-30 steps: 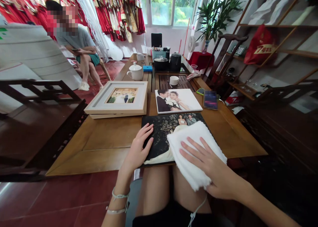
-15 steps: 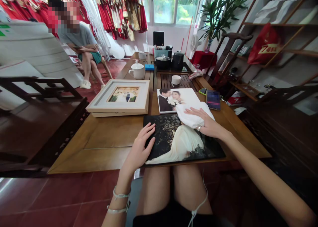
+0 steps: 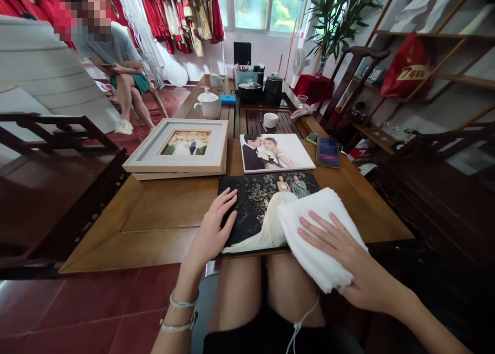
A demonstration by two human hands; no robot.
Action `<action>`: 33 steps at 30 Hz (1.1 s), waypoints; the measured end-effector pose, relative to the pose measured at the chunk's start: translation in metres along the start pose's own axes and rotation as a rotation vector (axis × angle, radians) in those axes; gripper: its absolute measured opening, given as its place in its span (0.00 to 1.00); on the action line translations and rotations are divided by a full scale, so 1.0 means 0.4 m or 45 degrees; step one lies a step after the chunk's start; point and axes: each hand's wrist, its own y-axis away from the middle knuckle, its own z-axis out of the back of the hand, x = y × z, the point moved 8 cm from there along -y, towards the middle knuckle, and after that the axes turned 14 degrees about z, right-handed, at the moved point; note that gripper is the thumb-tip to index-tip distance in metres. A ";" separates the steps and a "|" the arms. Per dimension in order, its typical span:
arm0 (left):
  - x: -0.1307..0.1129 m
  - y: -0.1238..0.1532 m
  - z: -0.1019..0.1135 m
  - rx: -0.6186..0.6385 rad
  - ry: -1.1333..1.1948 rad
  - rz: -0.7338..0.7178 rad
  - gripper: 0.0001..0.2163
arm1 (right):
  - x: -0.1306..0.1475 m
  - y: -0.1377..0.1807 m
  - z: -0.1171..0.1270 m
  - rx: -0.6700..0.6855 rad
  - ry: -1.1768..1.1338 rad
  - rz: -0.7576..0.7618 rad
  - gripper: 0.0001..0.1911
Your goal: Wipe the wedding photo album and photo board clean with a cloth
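A dark photo panel (image 3: 249,202) with a wide pale gown printed on it lies flat at the table's near edge. My left hand (image 3: 216,222) rests on its left side, fingers stretched out and holding nothing. Over the panel's right part lies a folded white towel (image 3: 309,214), which hangs past the near edge. My right hand (image 3: 340,251) holds this towel, its fingers laid across the top and its thumb hidden. Behind the panel is a second photo panel (image 3: 297,158) with a white background, showing a couple.
Light wooden picture frames (image 3: 133,163) are stacked at the left of the wooden table (image 3: 162,204). A phone (image 3: 328,153) lies at the right. Farther back stand a white lidded cup (image 3: 209,106), a small white cup (image 3: 270,119) and a black kettle (image 3: 273,90). A person (image 3: 112,49) sits at the left.
My right hand has drawn the towel from the panel's far edge toward me and to the right, uncovering the printed couple. My left hand stays on the panel's left side.
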 end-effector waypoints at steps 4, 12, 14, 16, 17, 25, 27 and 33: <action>0.000 0.001 0.000 0.004 -0.002 -0.004 0.17 | -0.023 -0.016 0.011 -0.013 -0.100 -0.008 0.45; -0.002 0.001 0.000 0.011 -0.011 0.011 0.17 | -0.231 -0.194 0.059 -0.177 -0.111 -0.047 0.40; -0.003 0.002 0.001 0.008 -0.006 0.015 0.17 | -0.253 -0.224 0.058 -0.183 -0.083 -0.087 0.40; -0.002 0.002 0.001 0.002 0.000 0.017 0.17 | -0.236 -0.235 0.048 -0.169 -0.041 -0.099 0.41; -0.002 0.002 0.001 -0.001 0.000 0.015 0.17 | -0.212 -0.233 0.040 -0.154 -0.018 -0.086 0.42; -0.004 0.004 0.000 0.002 -0.015 0.000 0.18 | 0.066 -0.161 -0.037 0.106 0.000 0.147 0.54; -0.005 0.004 0.000 0.004 -0.018 0.005 0.18 | 0.055 -0.164 -0.035 0.102 -0.010 0.129 0.52; -0.003 0.004 0.002 0.004 -0.007 -0.007 0.17 | -0.144 -0.244 0.015 -0.099 0.007 -0.071 0.46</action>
